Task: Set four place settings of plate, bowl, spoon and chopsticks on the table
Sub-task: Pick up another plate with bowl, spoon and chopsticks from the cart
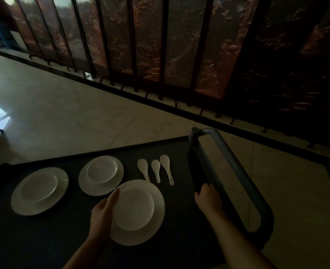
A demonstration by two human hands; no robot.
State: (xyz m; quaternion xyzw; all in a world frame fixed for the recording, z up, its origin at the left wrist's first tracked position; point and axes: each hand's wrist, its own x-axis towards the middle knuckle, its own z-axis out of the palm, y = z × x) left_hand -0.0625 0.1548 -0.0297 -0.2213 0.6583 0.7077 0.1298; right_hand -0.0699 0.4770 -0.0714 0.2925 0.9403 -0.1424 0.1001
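A dark cart top [67, 239] carries white dishes. My left hand [104, 210] grips the left rim of the nearest white plate [139, 212], which has a smaller plate or shallow bowl nested on it. Two more such stacked white sets lie on the cart, one at the left [40, 191] and one in the middle [101, 174]. Three white ceramic spoons [156, 169] lie side by side beyond the held plate. My right hand [208, 195] rests on a dark bundle [194, 167] by the cart's right edge; it is too dim to tell what it is.
A grey cart handle [236, 171] loops along the right side. Pale tiled floor [63, 113] stretches beyond the cart. A tall folding screen with dark frames [160, 45] stands across the back. The room is dim.
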